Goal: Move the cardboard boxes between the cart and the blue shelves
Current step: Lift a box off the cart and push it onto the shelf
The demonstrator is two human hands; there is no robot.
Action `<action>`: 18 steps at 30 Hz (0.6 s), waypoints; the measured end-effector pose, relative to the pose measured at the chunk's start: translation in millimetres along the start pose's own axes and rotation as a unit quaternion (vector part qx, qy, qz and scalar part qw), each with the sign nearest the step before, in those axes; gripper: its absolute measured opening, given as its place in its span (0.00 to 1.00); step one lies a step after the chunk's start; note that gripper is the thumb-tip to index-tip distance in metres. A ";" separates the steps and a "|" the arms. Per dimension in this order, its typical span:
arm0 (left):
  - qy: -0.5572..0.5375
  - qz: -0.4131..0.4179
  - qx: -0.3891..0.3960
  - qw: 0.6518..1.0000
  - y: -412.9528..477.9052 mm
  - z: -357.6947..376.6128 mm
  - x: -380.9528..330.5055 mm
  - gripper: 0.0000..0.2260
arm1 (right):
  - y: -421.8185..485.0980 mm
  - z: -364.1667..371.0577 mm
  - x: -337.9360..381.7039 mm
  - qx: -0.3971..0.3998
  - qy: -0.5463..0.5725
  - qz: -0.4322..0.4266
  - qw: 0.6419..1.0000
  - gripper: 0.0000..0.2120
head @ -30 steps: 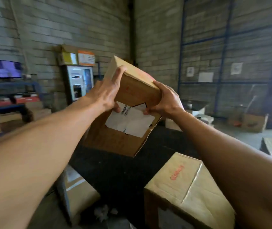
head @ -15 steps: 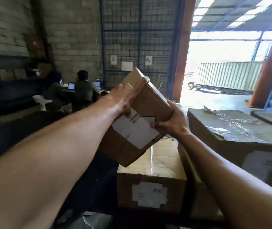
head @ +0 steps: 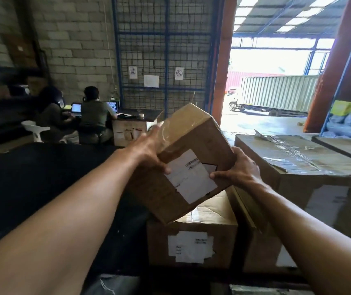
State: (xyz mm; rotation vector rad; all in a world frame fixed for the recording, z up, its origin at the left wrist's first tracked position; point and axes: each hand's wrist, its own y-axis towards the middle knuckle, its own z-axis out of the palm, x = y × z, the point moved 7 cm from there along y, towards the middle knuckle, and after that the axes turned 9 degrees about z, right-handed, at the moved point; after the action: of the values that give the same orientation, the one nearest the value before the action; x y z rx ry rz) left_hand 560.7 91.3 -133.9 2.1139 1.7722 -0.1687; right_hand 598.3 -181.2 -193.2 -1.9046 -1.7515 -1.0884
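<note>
The broad brown cardboard carton with tape strips across its flat top (head: 298, 165) stood at the right. Close against its left side sat the shorter brown cardboard box with a white label on its front (head: 191, 241).

Above that shorter box the small brown cardboard box with a white shipping label (head: 183, 145) was held in the air. It was tilted, with one corner pointing down over the lower box's top. Whether that corner touched could not be told.

The step in hand appeared to be carrying this small box to a resting place, probably the shorter box below.

- **Levelling:** The box needed to be levelled first so that a whole face landed, not a corner.
- **Squaring up:** Its edges had to be squared with the box beneath.
- **Clearance:** It needed to stay clear of the tall carton's side wall, where the right knuckles could get pinched.

The left hand (head: 147, 154) gripped the upper left edge. Its fingers were curled over the taped top face and its thumb pressed on the labelled face.

The right hand (head: 240, 169) clamped the lower right corner, thumb lying on the label's edge. Its other fingers were hidden behind the box.

That grip sat on opposite corners, which suited turning the box. For lowering it, both palms on the side faces would likely have been steadier. The glossy tape under the left fingers looked slippery, so firm pressure was wise there.
</note>
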 end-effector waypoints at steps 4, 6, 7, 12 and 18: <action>0.019 -0.145 0.108 0.983 -20.3 41.9 71.1 0.70 | -2.5 -12.3 38.8 0.014 -0.001 -0.090 0.996 0.63; -0.057 -0.152 0.074 0.984 -24.9 52.8 76.4 0.62 | -4.8 -15.3 56.8 0.023 -0.024 -0.119 0.992 0.65; -0.085 -0.146 0.039 0.985 -25.7 52.8 74.2 0.56 | -5.7 -14.8 61.9 0.028 -0.038 -0.125 0.991 0.64; -0.071 -0.111 -0.047 0.990 -13.3 26.4 62.1 0.45 | 0.7 -8.9 48.4 0.026 -0.054 -0.085 0.995 0.46; -0.098 -0.069 -0.059 0.991 10.8 23.3 38.5 0.28 | -8.0 -2.6 1.5 -0.010 0.010 -0.009 1.000 0.48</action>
State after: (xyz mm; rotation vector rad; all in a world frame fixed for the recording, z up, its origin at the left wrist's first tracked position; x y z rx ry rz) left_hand 582.3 117.1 -165.7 1.8266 1.7647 -0.2909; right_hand 589.9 -180.5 -192.4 -1.8867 -1.7569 -1.1312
